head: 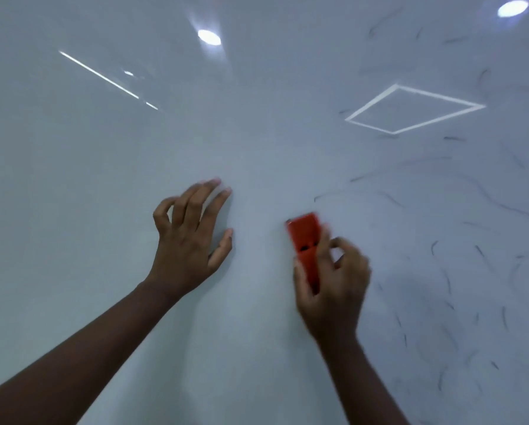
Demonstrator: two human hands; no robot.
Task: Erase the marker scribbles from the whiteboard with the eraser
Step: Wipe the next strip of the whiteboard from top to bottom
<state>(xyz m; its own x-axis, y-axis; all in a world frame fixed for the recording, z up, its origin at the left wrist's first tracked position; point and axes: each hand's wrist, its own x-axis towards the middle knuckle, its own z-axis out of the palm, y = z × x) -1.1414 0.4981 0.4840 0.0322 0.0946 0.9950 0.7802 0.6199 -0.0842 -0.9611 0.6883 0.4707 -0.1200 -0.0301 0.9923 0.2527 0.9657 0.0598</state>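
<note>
Far to the left of my hands the whiteboard was bare of marks and showed only reflected ceiling lights. My left hand rested on that clean stretch, fingers loosely spread and partly bent, fingertips touching the surface and holding nothing; I judged it was there to steady me as I leaned in. Just to its right, my right hand gripped the red eraser, thumb on one long edge and fingers curled over the other, its upper end sticking out above my knuckles and its face seemingly flat against the board so the pad could wipe. That hand was blurred, so the exact finger placement was hard to make out. Right of the eraser lay the marker scribbles, short dark strokes scattered to the board's right edge, not yet wiped. I could read no brand, label or writing on the eraser or the board.
</note>
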